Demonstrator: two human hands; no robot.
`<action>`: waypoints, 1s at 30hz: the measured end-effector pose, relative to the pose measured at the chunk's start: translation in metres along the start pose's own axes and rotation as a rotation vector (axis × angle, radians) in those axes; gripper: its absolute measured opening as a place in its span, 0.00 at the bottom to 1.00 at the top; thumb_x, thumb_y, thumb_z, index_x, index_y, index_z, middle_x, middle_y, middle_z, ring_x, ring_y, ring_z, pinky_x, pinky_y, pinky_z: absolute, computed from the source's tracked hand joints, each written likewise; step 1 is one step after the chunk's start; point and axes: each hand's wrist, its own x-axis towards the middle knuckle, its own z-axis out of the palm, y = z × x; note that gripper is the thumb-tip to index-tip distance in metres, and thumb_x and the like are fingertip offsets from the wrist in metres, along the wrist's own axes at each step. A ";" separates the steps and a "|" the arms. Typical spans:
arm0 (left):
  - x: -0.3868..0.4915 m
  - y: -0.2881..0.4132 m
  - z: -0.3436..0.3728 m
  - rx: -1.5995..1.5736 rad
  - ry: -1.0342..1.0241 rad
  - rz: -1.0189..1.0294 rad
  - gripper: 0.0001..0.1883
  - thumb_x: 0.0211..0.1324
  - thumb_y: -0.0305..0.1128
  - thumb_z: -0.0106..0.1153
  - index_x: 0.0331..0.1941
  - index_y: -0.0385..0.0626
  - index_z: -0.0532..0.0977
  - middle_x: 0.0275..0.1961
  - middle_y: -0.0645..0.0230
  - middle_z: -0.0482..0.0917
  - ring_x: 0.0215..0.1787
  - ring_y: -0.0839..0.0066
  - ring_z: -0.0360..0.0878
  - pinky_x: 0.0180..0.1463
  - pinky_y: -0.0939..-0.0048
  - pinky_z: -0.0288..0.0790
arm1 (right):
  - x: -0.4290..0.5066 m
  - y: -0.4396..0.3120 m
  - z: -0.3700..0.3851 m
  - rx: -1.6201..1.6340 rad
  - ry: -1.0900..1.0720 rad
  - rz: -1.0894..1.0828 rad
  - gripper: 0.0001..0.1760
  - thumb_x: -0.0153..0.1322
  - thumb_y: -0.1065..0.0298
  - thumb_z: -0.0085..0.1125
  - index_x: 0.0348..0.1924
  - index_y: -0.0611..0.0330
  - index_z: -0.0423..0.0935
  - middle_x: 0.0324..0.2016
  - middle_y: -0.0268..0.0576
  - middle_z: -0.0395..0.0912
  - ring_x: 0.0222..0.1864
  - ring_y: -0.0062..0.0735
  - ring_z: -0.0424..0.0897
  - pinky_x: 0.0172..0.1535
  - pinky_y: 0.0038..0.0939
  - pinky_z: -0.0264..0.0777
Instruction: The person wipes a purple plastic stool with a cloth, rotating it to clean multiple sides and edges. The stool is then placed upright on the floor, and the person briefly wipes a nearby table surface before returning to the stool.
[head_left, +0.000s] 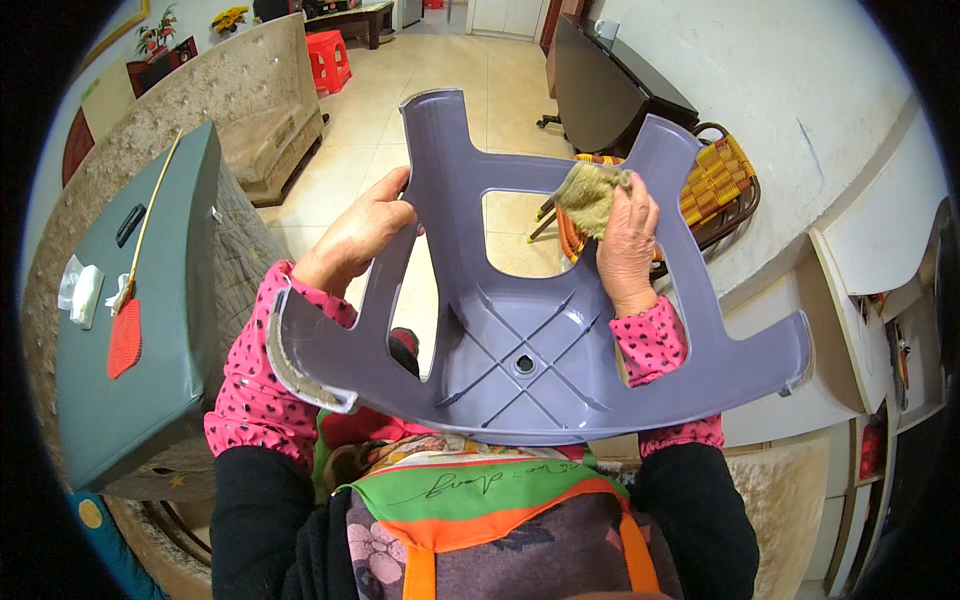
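Observation:
An upturned grey-purple plastic stool (540, 322) lies across my lap, its legs pointing up and outward and its ribbed underside facing me. My left hand (364, 232) grips the edge of its far left leg, thumb and fingers around the plastic. Through the opening on the stool's right side passes my right forearm; my right hand (628, 240) holds a folded yellow-green cloth (592, 199) against the far crossbar near the far right leg. Pink patterned sleeve covers are on both forearms, and a green and orange apron (487, 487) covers my front.
At left a green padded bench (176, 225) bears a red fly swatter (126, 337), a tissue pack (86, 296) and a black object (131, 225). A woven chair (712, 184) and a dark folding table (607, 82) stand beyond the stool. White shelving (832, 315) is at right.

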 end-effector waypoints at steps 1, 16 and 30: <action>-0.001 0.000 0.001 -0.009 0.019 0.011 0.30 0.56 0.20 0.48 0.67 0.34 0.69 0.54 0.62 0.79 0.51 0.73 0.76 0.56 0.73 0.71 | -0.004 -0.002 0.003 0.013 -0.027 -0.014 0.27 0.65 0.86 0.57 0.59 0.71 0.73 0.69 0.56 0.63 0.64 0.58 0.69 0.67 0.47 0.68; -0.005 -0.042 -0.025 -0.160 0.024 0.011 0.29 0.65 0.25 0.51 0.70 0.37 0.68 0.59 0.64 0.81 0.54 0.76 0.80 0.57 0.74 0.76 | -0.061 -0.036 0.000 0.104 -0.337 -0.092 0.09 0.65 0.79 0.56 0.39 0.63 0.75 0.53 0.51 0.74 0.50 0.55 0.73 0.54 0.47 0.73; -0.007 -0.060 -0.022 -0.611 -0.146 -0.016 0.33 0.73 0.39 0.61 0.77 0.47 0.64 0.69 0.61 0.77 0.65 0.70 0.79 0.69 0.69 0.73 | 0.064 -0.198 -0.077 1.736 -0.730 0.286 0.20 0.78 0.80 0.57 0.63 0.58 0.75 0.53 0.37 0.82 0.56 0.25 0.81 0.59 0.27 0.76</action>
